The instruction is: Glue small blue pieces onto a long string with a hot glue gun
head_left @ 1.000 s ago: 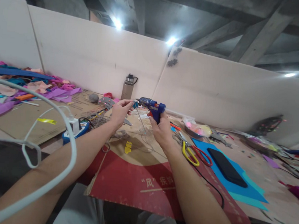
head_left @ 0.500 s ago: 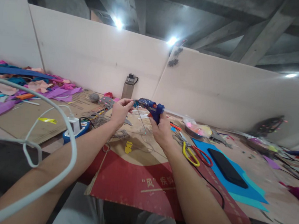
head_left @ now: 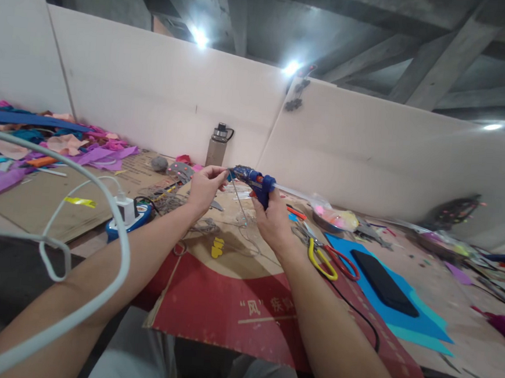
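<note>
My right hand point(head_left: 274, 221) is wrapped round the grip of a blue hot glue gun point(head_left: 253, 180), whose nozzle points left. Facing it, my left hand point(head_left: 206, 186) pinches a thin grey string point(head_left: 239, 199) at the fingertips, right by the nozzle. The string hangs down and trails over the cardboard. Whatever else sits between the left fingertips is too small to make out. Below the hands, small yellow cut-out pieces point(head_left: 217, 248) lie on the red and tan cardboard point(head_left: 226, 303).
Yellow- and red-handled scissors point(head_left: 323, 261) and a black phone point(head_left: 384, 282) on blue sheets point(head_left: 425, 325) lie to the right. A bottle point(head_left: 217, 145) stands at the back. On the left are a power strip point(head_left: 130, 220), a white cable point(head_left: 119, 248) and fabric scraps point(head_left: 64, 139).
The glue gun has shifted very slightly left, closer to the left fingertips. A teal bit seen at the fingertips before is now less visible. Both hands keep their grips.
</note>
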Demonstrator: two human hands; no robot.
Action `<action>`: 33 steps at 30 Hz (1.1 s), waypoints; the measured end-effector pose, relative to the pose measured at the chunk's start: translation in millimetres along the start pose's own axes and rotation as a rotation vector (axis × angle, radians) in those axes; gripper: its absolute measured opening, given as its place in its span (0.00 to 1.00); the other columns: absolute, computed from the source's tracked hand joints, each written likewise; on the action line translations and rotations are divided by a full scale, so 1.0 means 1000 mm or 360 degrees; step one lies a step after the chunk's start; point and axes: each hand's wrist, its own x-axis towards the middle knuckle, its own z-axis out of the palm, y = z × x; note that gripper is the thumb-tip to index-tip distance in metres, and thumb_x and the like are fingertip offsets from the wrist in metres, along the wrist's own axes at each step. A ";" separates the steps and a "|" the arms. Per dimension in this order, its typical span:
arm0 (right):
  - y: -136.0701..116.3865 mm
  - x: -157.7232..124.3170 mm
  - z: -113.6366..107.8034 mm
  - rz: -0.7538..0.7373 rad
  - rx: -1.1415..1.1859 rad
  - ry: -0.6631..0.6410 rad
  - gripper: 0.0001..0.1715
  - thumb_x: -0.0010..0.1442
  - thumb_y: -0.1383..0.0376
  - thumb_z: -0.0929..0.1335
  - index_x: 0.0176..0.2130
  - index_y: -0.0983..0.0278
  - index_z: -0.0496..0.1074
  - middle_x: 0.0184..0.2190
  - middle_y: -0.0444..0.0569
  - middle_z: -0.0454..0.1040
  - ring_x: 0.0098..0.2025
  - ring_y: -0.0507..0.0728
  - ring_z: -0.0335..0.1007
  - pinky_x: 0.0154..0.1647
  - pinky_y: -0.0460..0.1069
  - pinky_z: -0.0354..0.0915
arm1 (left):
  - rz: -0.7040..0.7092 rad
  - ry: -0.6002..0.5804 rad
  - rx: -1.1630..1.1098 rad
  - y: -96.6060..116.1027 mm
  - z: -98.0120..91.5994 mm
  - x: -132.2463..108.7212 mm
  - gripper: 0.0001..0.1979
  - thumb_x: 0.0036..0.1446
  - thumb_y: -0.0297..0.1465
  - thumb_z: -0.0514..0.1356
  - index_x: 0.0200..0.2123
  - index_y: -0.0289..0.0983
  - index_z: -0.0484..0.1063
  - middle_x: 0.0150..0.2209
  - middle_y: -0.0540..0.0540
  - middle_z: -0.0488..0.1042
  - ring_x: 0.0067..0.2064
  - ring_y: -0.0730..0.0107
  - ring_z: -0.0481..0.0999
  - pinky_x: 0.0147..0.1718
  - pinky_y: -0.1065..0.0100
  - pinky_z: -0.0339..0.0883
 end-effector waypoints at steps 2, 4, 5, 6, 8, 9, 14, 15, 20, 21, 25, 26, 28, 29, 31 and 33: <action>0.000 0.000 0.000 0.0003 -0.0013 -0.0007 0.18 0.60 0.62 0.61 0.49 0.65 0.65 0.42 0.59 0.73 0.43 0.63 0.69 0.46 0.58 0.63 | 0.0008 0.0010 -0.0006 -0.001 0.000 0.000 0.12 0.45 0.36 0.66 0.29 0.33 0.74 0.22 0.50 0.72 0.22 0.77 0.69 0.21 0.74 0.64; 0.000 -0.001 0.000 0.0005 -0.0037 -0.0017 0.18 0.60 0.61 0.61 0.49 0.65 0.65 0.42 0.59 0.73 0.42 0.63 0.69 0.45 0.58 0.63 | 0.0022 0.0025 -0.0009 -0.001 0.000 0.001 0.11 0.45 0.36 0.65 0.30 0.33 0.74 0.22 0.51 0.72 0.22 0.77 0.69 0.21 0.73 0.64; 0.001 -0.001 0.000 0.0004 -0.0053 -0.0016 0.18 0.60 0.61 0.61 0.49 0.66 0.65 0.42 0.60 0.73 0.42 0.63 0.69 0.45 0.58 0.63 | 0.0028 0.0030 -0.0011 -0.001 0.000 0.001 0.11 0.45 0.35 0.65 0.30 0.33 0.74 0.22 0.51 0.72 0.22 0.77 0.69 0.21 0.73 0.64; 0.001 -0.001 0.001 0.0001 -0.0068 -0.0011 0.18 0.60 0.61 0.60 0.48 0.66 0.65 0.42 0.61 0.73 0.42 0.64 0.69 0.44 0.58 0.63 | 0.0030 0.0030 -0.0012 -0.001 0.000 0.001 0.11 0.45 0.35 0.65 0.30 0.33 0.74 0.22 0.51 0.71 0.22 0.77 0.69 0.21 0.73 0.64; 0.001 -0.001 0.001 -0.0005 -0.0083 0.0000 0.18 0.61 0.61 0.60 0.48 0.66 0.65 0.42 0.61 0.73 0.42 0.64 0.69 0.45 0.58 0.63 | 0.0032 0.0024 -0.0015 -0.001 0.000 0.001 0.11 0.45 0.35 0.65 0.30 0.33 0.74 0.21 0.51 0.71 0.22 0.78 0.68 0.21 0.74 0.64; 0.002 -0.001 0.001 -0.0007 -0.0081 0.0001 0.18 0.61 0.61 0.60 0.48 0.66 0.65 0.42 0.61 0.73 0.42 0.64 0.69 0.45 0.58 0.62 | 0.0029 0.0024 -0.0016 -0.001 0.000 0.000 0.11 0.45 0.35 0.65 0.29 0.34 0.74 0.21 0.51 0.71 0.22 0.78 0.68 0.21 0.74 0.64; 0.001 -0.001 0.001 -0.0002 -0.0062 -0.0024 0.17 0.60 0.62 0.60 0.48 0.65 0.65 0.40 0.59 0.74 0.42 0.63 0.70 0.45 0.58 0.63 | 0.0019 0.0017 -0.0012 0.000 0.000 0.000 0.11 0.45 0.36 0.65 0.29 0.33 0.74 0.21 0.51 0.71 0.22 0.78 0.68 0.21 0.74 0.64; 0.001 -0.001 0.001 -0.0002 -0.0063 -0.0030 0.17 0.60 0.62 0.60 0.48 0.65 0.65 0.40 0.59 0.74 0.42 0.63 0.70 0.45 0.58 0.63 | 0.0021 0.0016 -0.0009 0.000 0.000 0.000 0.11 0.45 0.36 0.65 0.29 0.33 0.74 0.21 0.51 0.71 0.21 0.78 0.68 0.21 0.74 0.64; 0.002 -0.001 0.002 -0.0010 -0.0068 -0.0014 0.18 0.61 0.61 0.60 0.49 0.66 0.64 0.42 0.60 0.73 0.42 0.63 0.69 0.45 0.58 0.63 | 0.0021 0.0019 -0.0013 0.001 0.000 0.000 0.11 0.45 0.36 0.65 0.29 0.33 0.74 0.21 0.51 0.71 0.21 0.77 0.68 0.21 0.73 0.64; 0.002 -0.001 0.002 -0.0006 -0.0060 -0.0009 0.18 0.60 0.61 0.60 0.49 0.66 0.64 0.41 0.60 0.73 0.42 0.63 0.69 0.45 0.58 0.63 | 0.0018 0.0020 -0.0013 0.001 0.000 0.000 0.11 0.45 0.35 0.65 0.29 0.34 0.74 0.21 0.51 0.71 0.21 0.77 0.68 0.21 0.73 0.64; 0.001 -0.001 0.001 -0.0012 -0.0018 -0.0002 0.17 0.60 0.62 0.60 0.48 0.65 0.65 0.40 0.59 0.73 0.42 0.63 0.69 0.45 0.59 0.63 | -0.0007 0.0031 -0.0014 0.002 0.001 -0.001 0.11 0.44 0.36 0.66 0.29 0.34 0.74 0.21 0.51 0.71 0.22 0.77 0.68 0.21 0.73 0.64; 0.001 -0.001 0.001 -0.0015 -0.0015 0.0002 0.17 0.60 0.62 0.60 0.48 0.65 0.65 0.40 0.59 0.73 0.42 0.63 0.69 0.46 0.59 0.63 | -0.0013 0.0027 -0.0020 0.002 0.001 -0.001 0.11 0.44 0.36 0.66 0.29 0.34 0.74 0.21 0.51 0.71 0.22 0.77 0.68 0.21 0.74 0.64; 0.000 -0.001 0.001 -0.0017 -0.0017 0.0003 0.17 0.60 0.62 0.60 0.48 0.65 0.65 0.41 0.59 0.73 0.42 0.63 0.69 0.46 0.59 0.63 | -0.0013 0.0014 -0.0027 0.002 0.001 -0.001 0.12 0.44 0.36 0.66 0.29 0.34 0.73 0.21 0.51 0.71 0.22 0.77 0.69 0.21 0.74 0.64; 0.000 -0.001 0.001 -0.0013 -0.0021 0.0002 0.17 0.60 0.62 0.61 0.48 0.65 0.65 0.40 0.59 0.73 0.43 0.63 0.69 0.46 0.59 0.62 | -0.0010 0.0009 -0.0026 0.002 0.001 -0.001 0.12 0.44 0.36 0.66 0.29 0.34 0.73 0.21 0.51 0.71 0.22 0.77 0.69 0.21 0.74 0.64; 0.000 -0.001 0.001 -0.0008 -0.0037 0.0008 0.17 0.60 0.61 0.61 0.48 0.65 0.65 0.41 0.59 0.73 0.43 0.63 0.69 0.46 0.59 0.62 | 0.0002 0.0009 -0.0015 0.001 0.001 -0.001 0.11 0.45 0.36 0.66 0.29 0.33 0.73 0.21 0.51 0.71 0.22 0.77 0.68 0.21 0.73 0.64; 0.000 -0.001 0.001 -0.0011 -0.0044 0.0009 0.18 0.60 0.61 0.61 0.48 0.65 0.65 0.41 0.59 0.73 0.43 0.63 0.69 0.46 0.59 0.62 | 0.0006 0.0015 -0.0002 0.001 0.001 -0.001 0.11 0.45 0.36 0.66 0.29 0.33 0.73 0.21 0.51 0.71 0.22 0.77 0.68 0.21 0.73 0.64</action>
